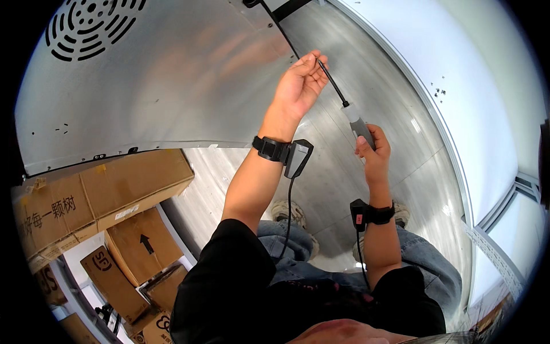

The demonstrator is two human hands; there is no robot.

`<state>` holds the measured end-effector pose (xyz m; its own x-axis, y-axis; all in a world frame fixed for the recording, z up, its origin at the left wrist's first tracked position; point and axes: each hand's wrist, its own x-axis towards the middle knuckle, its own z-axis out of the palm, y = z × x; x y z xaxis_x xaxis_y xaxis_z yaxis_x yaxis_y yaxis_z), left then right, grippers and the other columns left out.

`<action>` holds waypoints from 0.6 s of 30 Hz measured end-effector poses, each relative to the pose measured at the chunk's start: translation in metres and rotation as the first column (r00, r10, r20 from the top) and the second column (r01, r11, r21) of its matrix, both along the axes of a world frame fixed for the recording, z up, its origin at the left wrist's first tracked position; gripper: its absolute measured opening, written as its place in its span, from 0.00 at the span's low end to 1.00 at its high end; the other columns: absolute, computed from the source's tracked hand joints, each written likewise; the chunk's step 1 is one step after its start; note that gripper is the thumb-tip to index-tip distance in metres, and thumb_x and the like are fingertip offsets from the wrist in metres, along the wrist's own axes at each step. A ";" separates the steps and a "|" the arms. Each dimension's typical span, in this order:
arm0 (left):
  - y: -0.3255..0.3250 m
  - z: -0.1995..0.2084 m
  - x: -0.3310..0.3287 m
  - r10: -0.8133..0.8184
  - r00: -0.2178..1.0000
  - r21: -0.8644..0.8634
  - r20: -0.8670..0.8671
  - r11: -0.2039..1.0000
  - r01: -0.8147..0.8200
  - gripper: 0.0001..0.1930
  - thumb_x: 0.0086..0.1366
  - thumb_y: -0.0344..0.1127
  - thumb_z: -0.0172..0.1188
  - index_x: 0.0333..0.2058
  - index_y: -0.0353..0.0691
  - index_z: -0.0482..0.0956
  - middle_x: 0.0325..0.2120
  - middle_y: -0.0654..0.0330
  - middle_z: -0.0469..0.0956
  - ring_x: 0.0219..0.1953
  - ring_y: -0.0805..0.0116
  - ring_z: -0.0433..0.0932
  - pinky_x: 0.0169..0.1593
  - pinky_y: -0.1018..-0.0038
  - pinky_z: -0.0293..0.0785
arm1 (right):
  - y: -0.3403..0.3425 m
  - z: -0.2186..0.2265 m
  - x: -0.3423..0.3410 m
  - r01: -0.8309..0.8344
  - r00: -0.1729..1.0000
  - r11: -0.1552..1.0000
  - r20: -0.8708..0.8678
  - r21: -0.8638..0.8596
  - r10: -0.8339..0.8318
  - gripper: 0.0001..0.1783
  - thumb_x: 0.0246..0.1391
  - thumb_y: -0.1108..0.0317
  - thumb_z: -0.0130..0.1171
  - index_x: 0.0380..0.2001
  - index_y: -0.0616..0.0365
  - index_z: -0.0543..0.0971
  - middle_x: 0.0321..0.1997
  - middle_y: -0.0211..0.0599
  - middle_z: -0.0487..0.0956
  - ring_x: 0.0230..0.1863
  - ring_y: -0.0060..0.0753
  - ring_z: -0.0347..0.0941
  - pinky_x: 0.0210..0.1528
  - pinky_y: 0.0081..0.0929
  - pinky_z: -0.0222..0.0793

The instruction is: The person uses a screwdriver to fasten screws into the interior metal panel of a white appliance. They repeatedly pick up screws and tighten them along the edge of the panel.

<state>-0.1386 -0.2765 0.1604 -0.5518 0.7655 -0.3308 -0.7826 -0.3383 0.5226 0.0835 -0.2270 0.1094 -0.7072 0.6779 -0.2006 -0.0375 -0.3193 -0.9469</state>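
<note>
Head view, near to far: person in black top & jeans, standing on metal floor (338, 189). Right hand (372, 150) closed round grey handle of screwdriver (354, 119). Left hand (302, 85), further up the screwdriver, pinches its thin black shaft w/ fingertips. Metal panel (172, 80) w/ vent slots lies left of the screwdriver; cardboard boxes (109, 200) below that panel.
</note>
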 end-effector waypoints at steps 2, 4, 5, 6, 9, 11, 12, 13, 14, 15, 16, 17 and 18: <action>-0.005 0.004 0.000 0.007 1.000 -0.009 -0.023 1.000 -0.007 0.08 0.66 0.32 0.51 0.40 0.37 0.72 0.33 0.58 0.76 0.36 0.66 0.74 0.43 0.72 0.72 | 0.003 0.002 -0.002 -0.014 1.000 1.000 0.011 0.025 0.014 0.15 0.52 0.64 0.60 0.39 0.62 0.73 0.26 0.25 0.70 0.26 0.16 0.63 0.30 0.16 0.60; -0.008 0.003 0.002 0.019 1.000 -0.012 -0.020 1.000 -0.019 0.07 0.66 0.32 0.51 0.40 0.37 0.72 0.34 0.58 0.76 0.36 0.66 0.74 0.42 0.72 0.72 | 0.005 0.002 -0.001 -0.008 1.000 0.997 0.009 0.073 0.007 0.15 0.52 0.64 0.60 0.39 0.62 0.73 0.27 0.25 0.70 0.26 0.17 0.63 0.30 0.16 0.60; -0.010 0.002 0.004 0.026 1.000 -0.014 -0.007 1.000 -0.026 0.07 0.66 0.32 0.50 0.40 0.37 0.72 0.34 0.58 0.76 0.36 0.66 0.74 0.42 0.72 0.72 | 0.005 0.002 0.000 -0.002 1.000 0.995 0.008 0.098 0.002 0.15 0.51 0.64 0.60 0.39 0.62 0.73 0.27 0.24 0.70 0.26 0.17 0.63 0.30 0.16 0.59; -0.011 0.002 0.005 0.035 0.999 -0.016 0.003 0.999 -0.035 0.07 0.66 0.32 0.50 0.40 0.37 0.72 0.34 0.57 0.76 0.36 0.66 0.74 0.42 0.72 0.72 | 0.006 0.004 0.002 -0.003 1.000 0.992 0.029 0.124 0.000 0.15 0.51 0.64 0.60 0.39 0.62 0.74 0.27 0.25 0.71 0.26 0.17 0.63 0.30 0.17 0.59; -0.013 -0.003 0.006 0.044 0.997 -0.054 -0.061 0.997 -0.048 0.07 0.66 0.32 0.50 0.39 0.36 0.72 0.34 0.57 0.76 0.35 0.67 0.74 0.42 0.73 0.72 | 0.006 0.008 0.005 -0.005 0.996 0.978 0.092 0.211 -0.015 0.14 0.50 0.65 0.61 0.38 0.61 0.74 0.27 0.25 0.71 0.27 0.18 0.64 0.30 0.18 0.60; -0.015 -0.008 0.008 0.047 0.997 -0.083 -0.059 0.995 -0.052 0.07 0.66 0.32 0.50 0.39 0.36 0.72 0.34 0.56 0.76 0.35 0.67 0.74 0.42 0.73 0.73 | 0.006 0.008 0.006 -0.007 0.990 0.961 0.136 0.275 -0.031 0.13 0.50 0.66 0.61 0.38 0.60 0.75 0.27 0.26 0.72 0.27 0.18 0.64 0.31 0.18 0.60; -0.015 -0.007 0.007 0.048 0.997 -0.100 -0.065 0.994 -0.054 0.07 0.66 0.32 0.50 0.39 0.35 0.72 0.34 0.56 0.76 0.35 0.67 0.74 0.41 0.73 0.73 | 0.006 0.008 0.006 0.008 0.987 0.956 0.153 0.294 -0.055 0.13 0.49 0.66 0.61 0.38 0.60 0.75 0.26 0.26 0.72 0.28 0.18 0.64 0.31 0.18 0.61; -0.015 -0.007 0.008 0.050 0.996 -0.118 -0.077 0.991 -0.059 0.07 0.66 0.32 0.49 0.39 0.35 0.72 0.34 0.56 0.76 0.35 0.67 0.74 0.41 0.73 0.73 | 0.006 0.009 0.006 0.022 0.983 0.950 0.169 0.312 -0.078 0.13 0.49 0.66 0.61 0.38 0.60 0.75 0.26 0.27 0.72 0.28 0.19 0.64 0.31 0.19 0.61; -0.015 -0.007 0.010 0.053 0.995 -0.136 -0.088 0.989 -0.065 0.07 0.66 0.31 0.49 0.39 0.35 0.72 0.34 0.56 0.76 0.35 0.67 0.74 0.41 0.73 0.73 | 0.005 0.009 0.006 0.036 0.978 0.943 0.185 0.331 -0.102 0.13 0.49 0.67 0.61 0.37 0.59 0.75 0.26 0.27 0.72 0.28 0.19 0.65 0.32 0.19 0.61; -0.015 -0.007 0.011 0.058 0.993 -0.153 -0.098 0.986 -0.073 0.07 0.66 0.31 0.49 0.39 0.35 0.72 0.34 0.56 0.76 0.35 0.67 0.74 0.41 0.73 0.73 | 0.006 0.008 0.006 0.023 0.980 0.949 0.181 0.315 -0.084 0.13 0.49 0.67 0.61 0.38 0.59 0.75 0.26 0.27 0.73 0.28 0.20 0.65 0.32 0.19 0.61; -0.017 -0.008 0.010 0.059 0.994 -0.146 -0.088 0.987 -0.072 0.07 0.66 0.31 0.49 0.39 0.35 0.72 0.34 0.56 0.75 0.35 0.67 0.74 0.41 0.73 0.73 | 0.006 0.007 0.007 0.010 0.982 0.954 0.178 0.300 -0.066 0.13 0.49 0.67 0.61 0.38 0.60 0.75 0.27 0.27 0.73 0.28 0.20 0.65 0.32 0.20 0.62; -0.019 -0.010 0.008 0.061 0.995 -0.139 -0.078 0.988 -0.071 0.07 0.66 0.31 0.49 0.39 0.35 0.72 0.34 0.56 0.75 0.35 0.67 0.74 0.41 0.73 0.73 | 0.006 0.006 0.006 -0.004 0.984 0.959 0.174 0.284 -0.048 0.14 0.49 0.67 0.61 0.38 0.60 0.75 0.27 0.28 0.73 0.28 0.21 0.66 0.32 0.20 0.62; -0.020 -0.011 0.008 0.062 0.996 -0.131 -0.065 0.989 -0.070 0.07 0.66 0.31 0.49 0.39 0.35 0.72 0.34 0.56 0.75 0.35 0.67 0.74 0.41 0.73 0.73 | 0.005 0.007 0.006 -0.006 0.983 0.953 0.176 0.301 -0.049 0.14 0.49 0.67 0.61 0.38 0.60 0.75 0.27 0.28 0.74 0.28 0.21 0.66 0.32 0.20 0.62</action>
<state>-0.1309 -0.2968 0.1498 -0.6220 0.6782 -0.3912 -0.7261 -0.3126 0.6124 0.0895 -0.2221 0.1159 -0.6629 0.7408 -0.1083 0.1384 -0.0210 -0.9902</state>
